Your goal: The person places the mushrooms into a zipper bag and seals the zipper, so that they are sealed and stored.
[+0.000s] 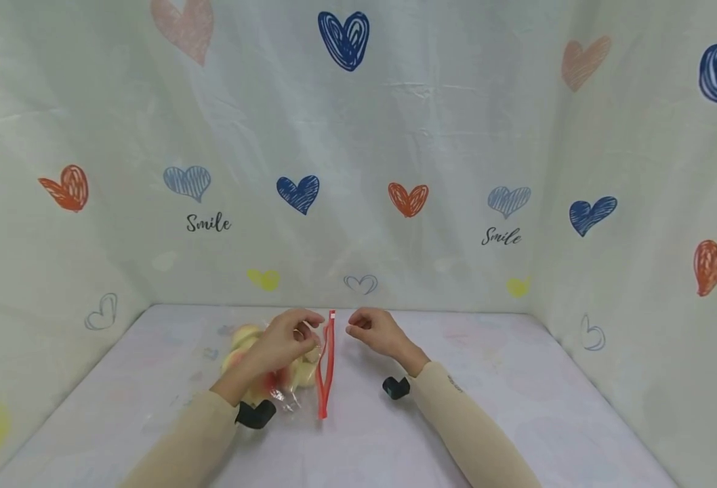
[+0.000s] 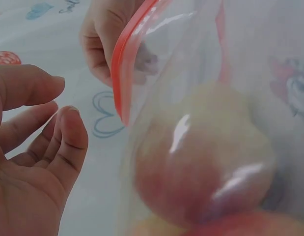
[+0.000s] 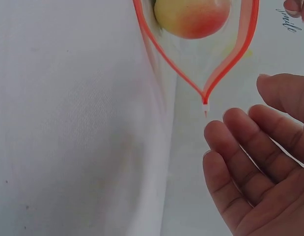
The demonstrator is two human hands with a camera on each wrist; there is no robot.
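A clear zip bag [image 1: 329, 359] with a red zip edge lies on its side, several yellow-and-red fruits [image 1: 245, 335] inside it. Its mouth faces right and gapes, as the right wrist view shows, with a small white slider [image 3: 205, 106] at one end of the zip. My left hand [image 1: 282, 342] hovers over the bag, fingers loosely bent and nothing between thumb and fingertips. Just right of the zip edge is my right hand [image 1: 385, 332], also holding nothing; its bent fingers [image 3: 230, 142] show a gap from the slider.
A pale cloth with faint prints covers the table [image 1: 456, 407]. Behind and at both sides hangs a white curtain [image 1: 358, 135] with hearts and "Smile" lettering. Black devices [image 1: 396, 388] are strapped at both wrists, over beige sleeves [image 1: 465, 423].
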